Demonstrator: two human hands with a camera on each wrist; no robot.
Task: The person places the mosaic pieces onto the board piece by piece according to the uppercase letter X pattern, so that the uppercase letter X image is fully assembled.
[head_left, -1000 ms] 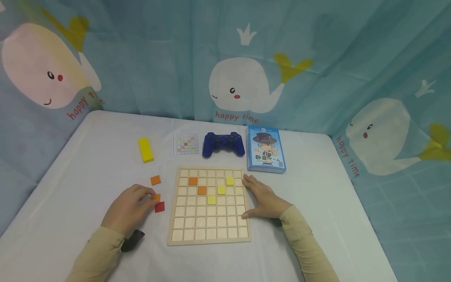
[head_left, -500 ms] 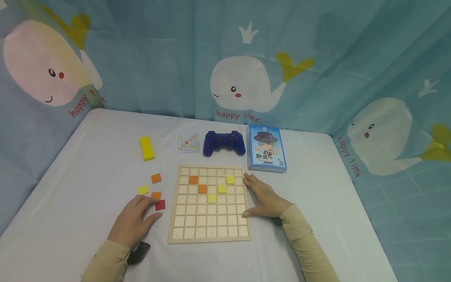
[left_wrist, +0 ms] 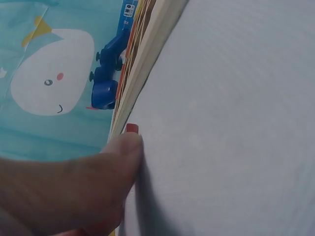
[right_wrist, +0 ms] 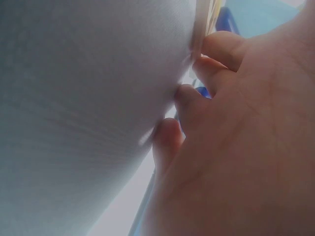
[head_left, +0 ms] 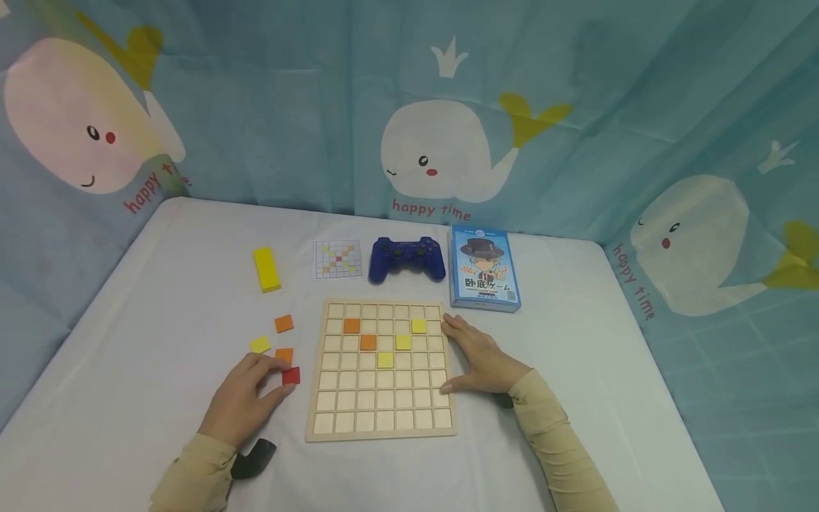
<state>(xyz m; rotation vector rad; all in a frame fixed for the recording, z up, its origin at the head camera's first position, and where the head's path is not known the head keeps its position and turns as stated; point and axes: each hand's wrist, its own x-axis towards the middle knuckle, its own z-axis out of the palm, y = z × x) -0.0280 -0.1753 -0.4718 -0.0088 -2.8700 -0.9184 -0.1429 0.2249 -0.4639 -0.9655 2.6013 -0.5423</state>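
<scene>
In the head view my left hand (head_left: 242,398) pinches a red square tile (head_left: 291,375) between thumb and fingers, left of a wooden grid board (head_left: 316,384). The tile's end (left_wrist: 132,128) pokes out past the thumb in the left wrist view. Close by on the cloth lie two orange tiles, the nearer orange tile (head_left: 284,355) and the farther orange tile (head_left: 284,323), plus a yellow tile (head_left: 259,345). My right hand (head_left: 483,361) rests along the board's right edge with its fingers extended. Several yellow and orange tiles sit in the board's cells, forming diagonals.
Behind the board are a printed pattern card (head_left: 338,259), a blue game controller (head_left: 407,259) and a blue game box (head_left: 486,270). A yellow block (head_left: 266,269) lies at the back left. A whale-print curtain (head_left: 275,107) borders the white table.
My left hand has let go of the yellow tile, leaving it beside the orange ones, and moved nearer to the red tile, which it now pinches. The right hand stays at the board.
</scene>
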